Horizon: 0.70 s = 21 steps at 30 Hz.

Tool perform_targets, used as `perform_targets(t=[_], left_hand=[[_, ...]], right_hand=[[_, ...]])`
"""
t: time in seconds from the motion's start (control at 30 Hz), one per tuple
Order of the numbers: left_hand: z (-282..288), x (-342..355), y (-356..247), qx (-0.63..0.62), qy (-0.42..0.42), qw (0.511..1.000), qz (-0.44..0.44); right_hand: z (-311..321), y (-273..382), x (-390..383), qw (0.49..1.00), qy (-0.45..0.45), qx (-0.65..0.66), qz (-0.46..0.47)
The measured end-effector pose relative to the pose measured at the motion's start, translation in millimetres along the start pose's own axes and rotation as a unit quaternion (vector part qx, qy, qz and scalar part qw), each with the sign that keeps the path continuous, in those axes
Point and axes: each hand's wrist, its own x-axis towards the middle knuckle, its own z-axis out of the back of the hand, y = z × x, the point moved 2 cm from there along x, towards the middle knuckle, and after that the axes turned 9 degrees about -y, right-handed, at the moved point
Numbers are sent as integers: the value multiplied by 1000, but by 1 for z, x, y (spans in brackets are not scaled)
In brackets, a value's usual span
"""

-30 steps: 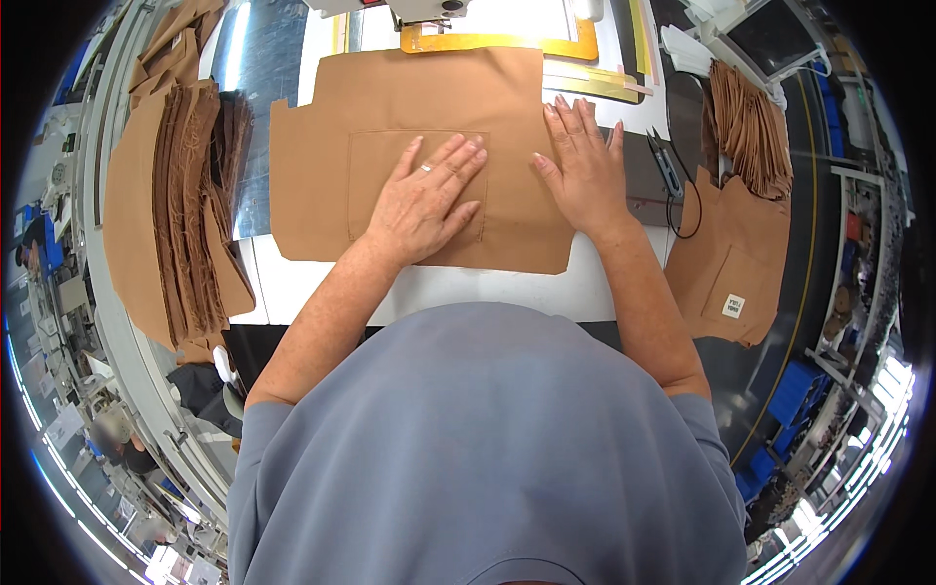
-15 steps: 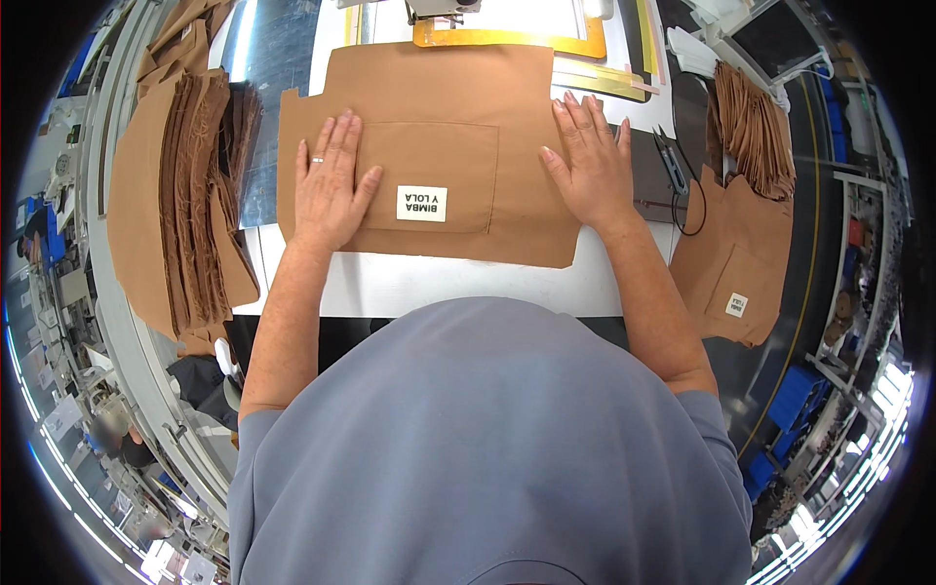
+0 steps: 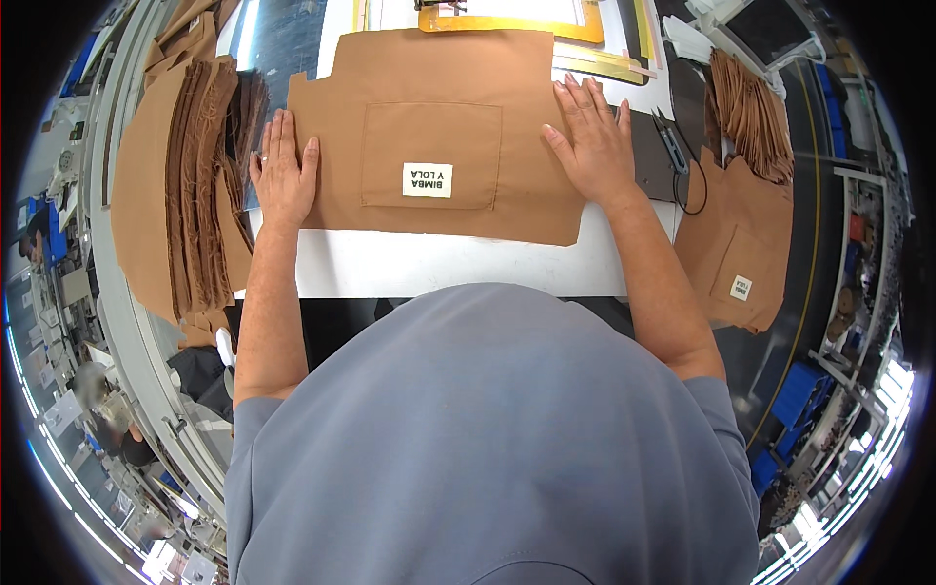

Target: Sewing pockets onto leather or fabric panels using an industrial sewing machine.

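A brown fabric panel (image 3: pixel 439 73) with notched upper corners lies flat on the white worktable (image 3: pixel 409 268) in front of me. Stitched onto it is a square-cornered pocket (image 3: pixel 409 136) with a white label (image 3: pixel 427 179), whose lettering is upside down to me. My left hand (image 3: pixel 284 177) rests flat along the panel's left edge, fingers stretched out, a ring on one finger. At the right edge lies my right hand (image 3: pixel 593 144), palm down with fingers extended and thumb spread onto the cloth. Neither hand grips anything.
Brown fabric pieces (image 3: pixel 156 195) are stacked at the left. On the right, thread snips (image 3: pixel 670 144) with a black cord lie near folded brown pieces (image 3: pixel 751 117) and another labelled panel (image 3: pixel 736 239). Beyond my panel is a yellow frame (image 3: pixel 526 24) under a machine.
My left hand has slid left from the pocket to the panel's left edge. In the picture the panel and table sit slightly higher. My right hand stays at the right edge.
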Motion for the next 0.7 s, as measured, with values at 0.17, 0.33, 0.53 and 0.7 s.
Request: perform_targets(t=[0.17, 0.33, 0.53, 0.7], left_hand=[[-3, 8, 1, 58, -5, 998, -9], [-7, 21, 2, 74, 3, 997, 15], [-1, 11, 11, 22, -115, 993, 31], [10, -1, -15, -102, -117, 981, 118]], right_hand=[[-3, -2, 0, 1000, 7, 0, -1], [-3, -9, 2, 999, -13, 34, -22], [3, -4, 7, 992, -100, 81, 0], [10, -12, -3, 994, -58, 88, -35]])
